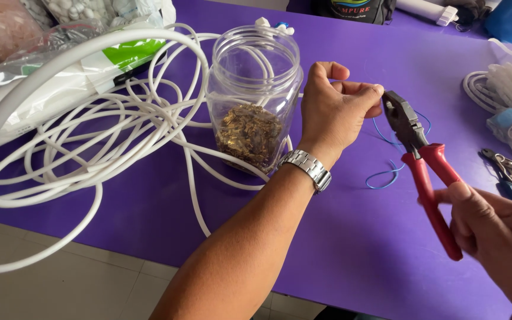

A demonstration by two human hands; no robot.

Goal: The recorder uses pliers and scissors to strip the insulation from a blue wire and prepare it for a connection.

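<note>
Purple table (339,249) fills the head view, with a thin blue wire (386,175) curling loosely at its centre-right, running up to the left hand (336,106) at about one o'clock. That left hand, wearing a metal watch (307,168), is closed in a pinch on the wire's upper end, while the right hand (496,237) at four o'clock is wrapped around red-handled pliers (425,163), whose dark jaws sit slightly parted beside the pinching fingertips. A clear plastic jar (255,95) holding brown scraps stands at eleven o'clock among coils of white tubing (90,148).

I'm looking down on a purple counter (339,249) lying in soft, even light, with a pale tiled floor (60,290) showing below its near edge.
</note>
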